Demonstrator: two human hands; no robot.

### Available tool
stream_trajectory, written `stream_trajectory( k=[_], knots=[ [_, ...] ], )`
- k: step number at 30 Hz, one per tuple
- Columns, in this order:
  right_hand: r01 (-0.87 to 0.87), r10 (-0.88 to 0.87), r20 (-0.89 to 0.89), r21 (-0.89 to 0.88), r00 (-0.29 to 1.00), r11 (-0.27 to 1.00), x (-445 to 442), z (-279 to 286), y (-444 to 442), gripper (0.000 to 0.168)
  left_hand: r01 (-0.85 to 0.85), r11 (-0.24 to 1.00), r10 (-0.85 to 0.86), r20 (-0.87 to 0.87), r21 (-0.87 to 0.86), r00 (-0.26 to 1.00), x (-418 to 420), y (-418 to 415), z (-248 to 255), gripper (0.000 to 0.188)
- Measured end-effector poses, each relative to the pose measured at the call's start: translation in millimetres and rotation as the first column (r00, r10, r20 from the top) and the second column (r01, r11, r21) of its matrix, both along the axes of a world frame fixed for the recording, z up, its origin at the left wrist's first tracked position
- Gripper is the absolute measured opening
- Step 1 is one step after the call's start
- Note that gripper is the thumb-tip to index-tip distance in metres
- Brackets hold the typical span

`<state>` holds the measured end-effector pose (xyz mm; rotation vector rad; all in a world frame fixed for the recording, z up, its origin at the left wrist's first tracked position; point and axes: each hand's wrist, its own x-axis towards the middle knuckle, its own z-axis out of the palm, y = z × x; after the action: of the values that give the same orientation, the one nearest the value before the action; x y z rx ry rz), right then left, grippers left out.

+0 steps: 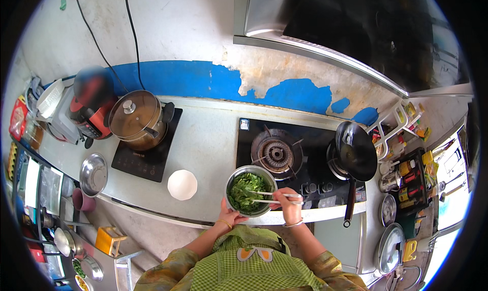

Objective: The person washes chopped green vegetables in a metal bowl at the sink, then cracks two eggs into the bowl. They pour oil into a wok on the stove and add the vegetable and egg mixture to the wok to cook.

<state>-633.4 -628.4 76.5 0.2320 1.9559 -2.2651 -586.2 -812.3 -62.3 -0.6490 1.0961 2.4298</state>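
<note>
My left hand (pixel 229 216) grips the near left rim of a stainless steel bowl (pixel 230 205), which is at the counter's front edge beside the gas hob. Chopped leafy greens (pixel 247 190) fill much of the bowl. A pair of white chopsticks (pixel 293 199) is held in my right hand (pixel 288 205), just right of the bowl. Their tips are in the greens, slightly apart. Left of the bowl, a white faceted bowl (pixel 182 185) stands on the counter; from above its inside looks plain white.
A glass-lidded pot (pixel 135 119) stands on an induction cooker (pixel 143 159). Behind my bowl is an unlit gas burner (pixel 276 154). A black wok (pixel 352 152) rests on the right burner, its handle (pixel 350 205) reaching over the front edge. A metal basin (pixel 93 175) sits at left.
</note>
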Motion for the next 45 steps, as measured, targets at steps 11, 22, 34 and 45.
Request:
stream_trajectory(
  k=[11, 22, 34, 45],
  knots=[
    [-0.193, 0.403, -0.255, 0.584, 0.879, 0.789, 8, 2, 8, 0.006, -0.042, 0.999, 0.042, 0.018, -0.023, 0.999, 1, 1, 7, 0.076],
    [-0.184, 0.532, -0.425, 0.629, 0.733, 0.756, 6, -8, -2, 0.004, -0.034, 0.999, 0.034, 0.014, -0.016, 0.999, 2, 4, 3, 0.079],
    [-0.17, 0.309, -0.283, 0.425, 0.908, 0.889, 4, -15, 6, 0.007, -0.059, 0.993, 0.062, 0.024, -0.099, 0.998, 4, 6, -1, 0.081],
    [0.149, -0.15, -0.007, -0.079, 0.989, 0.986, -29, -75, 25, 0.013, 0.025, 0.997, -0.023, 0.027, -0.075, 0.999, -3, 5, 1, 0.076]
  ],
)
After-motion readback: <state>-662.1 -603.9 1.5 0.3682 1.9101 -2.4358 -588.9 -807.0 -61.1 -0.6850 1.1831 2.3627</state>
